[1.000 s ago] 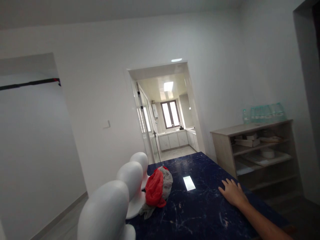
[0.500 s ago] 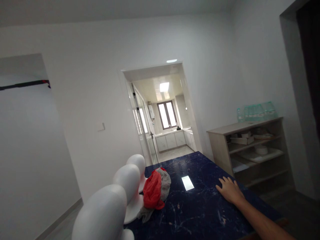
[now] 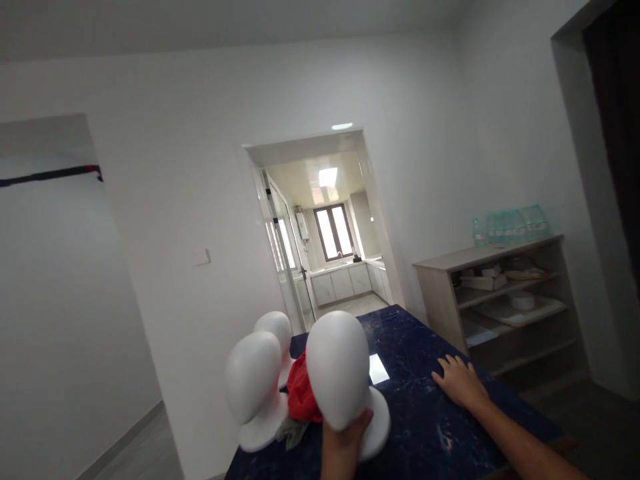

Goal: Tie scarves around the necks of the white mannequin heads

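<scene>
Near the middle of the dark blue marbled table [image 3: 415, 420], my left hand [image 3: 345, 440] is closed around the neck of a white mannequin head [image 3: 339, 367], just above its round base. Behind that head is a red cloth bundle [image 3: 301, 393], partly hidden, with a grey piece [image 3: 293, 432] at its lower edge. Two more white mannequin heads, a nearer one [image 3: 254, 377] and a farther one [image 3: 274, 328], stand along the table's left side. My right hand [image 3: 460, 381] lies flat by the right edge, fingers spread, holding nothing.
A wooden shelf unit [image 3: 435, 287] stands beyond the table's right side, with a pack of green-tinted bottles [image 3: 517, 225] on top and boxes and papers inside. Straight ahead, a doorway opens into a kitchen with white cabinets [image 3: 345, 283].
The nearest mannequin head has moved from the left front to the table's middle, now gripped by my left hand. It covers part of the red cloth. My right hand stays put.
</scene>
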Available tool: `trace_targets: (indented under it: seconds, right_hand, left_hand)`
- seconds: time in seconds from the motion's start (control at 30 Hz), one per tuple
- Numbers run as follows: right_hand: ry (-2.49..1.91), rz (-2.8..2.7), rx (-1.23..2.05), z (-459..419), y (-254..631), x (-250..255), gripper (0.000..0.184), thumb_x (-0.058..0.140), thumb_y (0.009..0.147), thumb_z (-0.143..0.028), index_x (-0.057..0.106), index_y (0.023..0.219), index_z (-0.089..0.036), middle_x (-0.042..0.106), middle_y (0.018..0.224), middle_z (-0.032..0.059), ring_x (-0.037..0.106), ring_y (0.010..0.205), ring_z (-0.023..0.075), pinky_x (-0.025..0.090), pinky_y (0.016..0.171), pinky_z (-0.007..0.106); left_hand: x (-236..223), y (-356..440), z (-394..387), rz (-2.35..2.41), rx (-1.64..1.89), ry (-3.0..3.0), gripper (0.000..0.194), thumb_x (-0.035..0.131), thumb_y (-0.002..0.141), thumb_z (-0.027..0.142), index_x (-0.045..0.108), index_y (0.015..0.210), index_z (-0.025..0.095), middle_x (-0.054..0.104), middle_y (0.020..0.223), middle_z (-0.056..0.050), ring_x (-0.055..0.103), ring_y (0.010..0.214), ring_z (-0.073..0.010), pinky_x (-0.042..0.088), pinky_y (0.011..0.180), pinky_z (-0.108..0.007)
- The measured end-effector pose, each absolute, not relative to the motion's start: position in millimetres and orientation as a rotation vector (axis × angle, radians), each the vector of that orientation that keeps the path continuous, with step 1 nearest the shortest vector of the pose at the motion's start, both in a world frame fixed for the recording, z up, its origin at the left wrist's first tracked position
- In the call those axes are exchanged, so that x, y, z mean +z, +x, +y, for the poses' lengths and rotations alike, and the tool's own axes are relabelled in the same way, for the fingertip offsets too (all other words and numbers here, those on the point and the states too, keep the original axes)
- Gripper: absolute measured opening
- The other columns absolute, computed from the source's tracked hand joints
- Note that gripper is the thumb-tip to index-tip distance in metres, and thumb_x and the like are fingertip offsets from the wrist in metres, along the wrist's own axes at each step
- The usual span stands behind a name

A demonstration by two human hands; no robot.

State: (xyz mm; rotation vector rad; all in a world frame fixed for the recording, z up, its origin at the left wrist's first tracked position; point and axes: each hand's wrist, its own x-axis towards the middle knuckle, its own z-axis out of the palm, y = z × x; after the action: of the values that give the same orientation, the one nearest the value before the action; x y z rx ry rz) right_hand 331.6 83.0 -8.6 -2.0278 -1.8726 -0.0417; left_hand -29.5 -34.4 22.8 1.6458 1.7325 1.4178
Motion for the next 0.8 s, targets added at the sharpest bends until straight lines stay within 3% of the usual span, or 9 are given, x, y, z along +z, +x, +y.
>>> trace_targets:
  seconds: [0.17,0.47,0.6,0.73,0.8]
  right_hand:
    - [-2.027,-1.878,-0.060,81,332,-6,0.067,0.043,0.098,-0.053,0.062,0.148,-0.013,0.054,0.160,0.0199,0.043,0.150,0.0418,0.029,0.121,0.061]
    - [-2.026,-1.888,-0.058,84,334,-9,0.068,0.041,0.098,-0.053,0.061,0.149,-0.012,0.053,0.160,0.0207,0.043,0.150,0.0417,0.030,0.121,0.061]
    - [-2.029,-1.894,-0.055,85,335,-10,0.070,0.040,0.098,-0.054,0.060,0.150,-0.012,0.053,0.160,0.0202,0.043,0.150,0.0413,0.030,0.121,0.060]
    - [-2.032,-1.896,-0.059,86,335,-12,0.069,0.041,0.098,-0.054,0.060,0.150,-0.012,0.053,0.160,0.0200,0.043,0.151,0.0413,0.030,0.121,0.060]
    - [-2.035,-1.891,-0.062,87,334,-12,0.068,0.041,0.098,-0.052,0.060,0.150,-0.012,0.053,0.160,0.0204,0.042,0.151,0.0419,0.029,0.121,0.061]
  left_hand:
    - [34,26,42,1.573,1.709,1.691,0.078,0.081,0.072,0.041,0.058,0.143,0.017,0.066,0.147,-0.018,0.067,0.130,-0.0347,0.052,0.111,-0.041]
    - [14,30,51,1.651,1.683,1.798,0.074,0.081,0.072,0.040,0.059,0.140,0.020,0.064,0.147,-0.017,0.063,0.133,-0.0338,0.048,0.113,-0.041]
    - [4,17,52,1.756,1.519,1.851,0.089,0.084,0.065,0.042,0.054,0.145,0.015,0.062,0.147,-0.020,0.055,0.142,-0.0384,0.042,0.120,-0.044]
    - [8,-23,43,1.935,1.139,1.912,0.120,0.087,0.055,0.036,0.035,0.160,0.008,0.036,0.169,-0.027,0.030,0.160,-0.0423,0.027,0.131,-0.044]
    - [21,-49,31,2.064,0.952,1.971,0.113,0.082,0.062,0.035,0.035,0.161,0.009,0.032,0.172,-0.023,0.026,0.162,-0.0389,0.023,0.133,-0.042]
